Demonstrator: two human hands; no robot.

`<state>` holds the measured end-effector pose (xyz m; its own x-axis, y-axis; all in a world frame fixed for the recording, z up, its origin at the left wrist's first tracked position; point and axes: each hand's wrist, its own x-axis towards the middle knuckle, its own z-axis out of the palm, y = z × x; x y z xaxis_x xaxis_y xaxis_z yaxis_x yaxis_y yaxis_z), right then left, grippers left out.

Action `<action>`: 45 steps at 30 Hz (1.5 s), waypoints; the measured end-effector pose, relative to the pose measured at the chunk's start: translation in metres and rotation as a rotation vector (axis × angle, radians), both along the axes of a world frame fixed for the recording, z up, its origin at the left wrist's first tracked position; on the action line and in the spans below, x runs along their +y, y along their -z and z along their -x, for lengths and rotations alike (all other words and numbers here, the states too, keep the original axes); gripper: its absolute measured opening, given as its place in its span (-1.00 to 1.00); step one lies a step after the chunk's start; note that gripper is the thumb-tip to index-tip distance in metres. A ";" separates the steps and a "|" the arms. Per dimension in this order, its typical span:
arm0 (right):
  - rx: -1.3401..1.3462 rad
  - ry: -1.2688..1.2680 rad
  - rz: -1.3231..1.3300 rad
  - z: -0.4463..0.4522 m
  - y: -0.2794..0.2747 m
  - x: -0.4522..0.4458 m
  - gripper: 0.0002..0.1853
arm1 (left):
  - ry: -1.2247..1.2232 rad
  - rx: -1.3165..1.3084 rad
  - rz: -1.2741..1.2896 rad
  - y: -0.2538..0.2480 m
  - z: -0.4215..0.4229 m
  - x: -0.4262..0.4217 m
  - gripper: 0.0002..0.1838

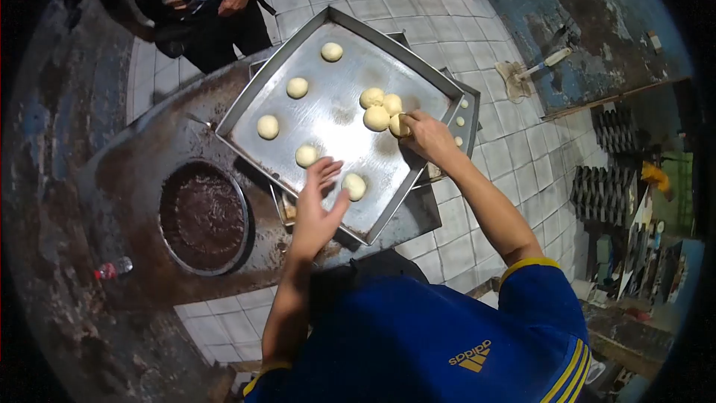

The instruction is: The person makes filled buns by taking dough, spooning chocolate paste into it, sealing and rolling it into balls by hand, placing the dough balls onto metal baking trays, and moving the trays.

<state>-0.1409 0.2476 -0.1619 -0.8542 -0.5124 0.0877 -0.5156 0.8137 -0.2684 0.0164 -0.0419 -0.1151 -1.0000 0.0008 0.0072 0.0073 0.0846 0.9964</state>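
Note:
A square metal baking tray [350, 19] carries several pale round dough balls. Along its left and near sides they sit apart, among them a dough ball [268, 127] and another dough ball [332, 52]. Right of the middle, a cluster of dough balls [377, 118] touches one another. My right hand [431, 140] reaches over the right edge, its fingers closed on the dough ball [397, 126] at that cluster's near side. My left hand [321, 202] hovers over the near edge with fingers apart, holding nothing, between the dough ball [306, 155] and the dough ball [353, 187].
A round pan [242, 213] with a dark brown inside stands left of the tray on the worn table [134, 179]. A plastic bottle [114, 269] lies farther left. Under the tray, another tray [471, 116] holds small dough pieces. Across the table stands a person [216, 15].

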 end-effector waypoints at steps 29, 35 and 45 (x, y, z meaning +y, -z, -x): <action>-0.643 0.149 1.167 -0.216 -0.131 -0.321 -0.65 | -0.313 0.008 -0.506 -0.061 -0.066 -0.171 -0.41; -0.460 -0.260 1.022 -0.270 -0.158 -0.426 -0.56 | -0.712 0.131 -0.288 -0.086 -0.131 -0.274 -0.36; -0.550 0.079 1.450 -0.309 -0.164 -0.525 -0.74 | -0.187 0.120 -1.096 -0.108 -0.195 -0.349 -0.25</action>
